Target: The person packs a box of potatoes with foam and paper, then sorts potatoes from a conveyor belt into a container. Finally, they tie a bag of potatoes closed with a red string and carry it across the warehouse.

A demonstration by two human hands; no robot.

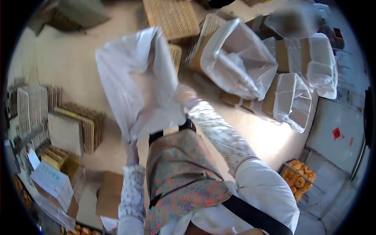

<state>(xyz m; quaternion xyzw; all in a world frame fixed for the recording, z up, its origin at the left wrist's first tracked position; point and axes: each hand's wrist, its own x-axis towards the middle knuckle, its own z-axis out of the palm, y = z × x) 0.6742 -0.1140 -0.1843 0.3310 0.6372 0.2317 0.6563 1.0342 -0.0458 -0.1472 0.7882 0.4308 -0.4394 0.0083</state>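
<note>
A box lined with a white plastic bag (pixel 117 74) is held in front of my body, its open top facing me and the liner draped over its rim. My left hand (pixel 132 152) grips the near left corner, with its fingers partly hidden by the plastic. On the right side, my right hand (pixel 186 96) holds the edge of the liner and box; it is slightly blurred. Light patterned sleeves cover both forearms, and a floral apron (pixel 184 156) hangs below the box.
Several cartons with white liners (pixel 241 58) stand at the upper right. A woven rack (pixel 172 17) is at the top. Stacked trays (pixel 66 131) and a white-and-brown carton (pixel 53 184) are at left. Golden-brown food pieces (pixel 298 178) fill a container by the metal cabinet (pixel 335 133).
</note>
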